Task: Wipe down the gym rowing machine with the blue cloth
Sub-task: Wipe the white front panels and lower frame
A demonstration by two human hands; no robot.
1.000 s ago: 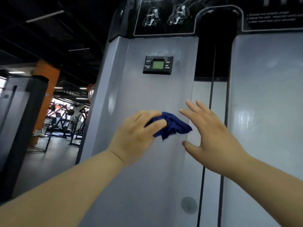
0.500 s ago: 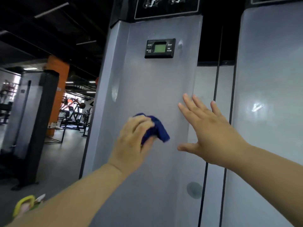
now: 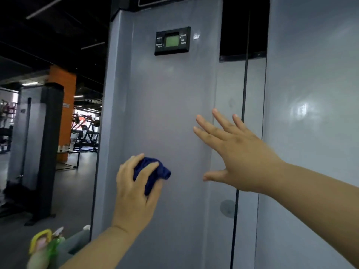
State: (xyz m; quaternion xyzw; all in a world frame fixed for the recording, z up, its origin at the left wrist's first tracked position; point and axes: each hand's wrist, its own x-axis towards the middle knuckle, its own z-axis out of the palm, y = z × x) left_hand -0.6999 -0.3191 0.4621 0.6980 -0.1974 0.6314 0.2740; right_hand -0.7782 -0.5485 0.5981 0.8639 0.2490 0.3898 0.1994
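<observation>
The machine's grey upright panel (image 3: 167, 105) fills the middle of the head view, with a small black display (image 3: 172, 41) near its top. My left hand (image 3: 136, 189) grips a bunched dark blue cloth (image 3: 153, 172) and holds it against the lower left part of the panel. To the right, my right hand (image 3: 239, 152) is spread with straight fingers at the panel's right edge; whether it touches the surface I cannot tell.
A black cable (image 3: 245, 78) runs down the dark gap right of the panel, beside a second grey panel (image 3: 310, 123). Left are a dark post (image 3: 49, 148), an orange pillar (image 3: 67, 105) and other gym machines (image 3: 85, 131). A spray bottle (image 3: 45, 247) shows at bottom left.
My left hand has slid down and to the left across the panel with the cloth. The right hand has stayed spread near the panel's edge. The view has tilted downward.
</observation>
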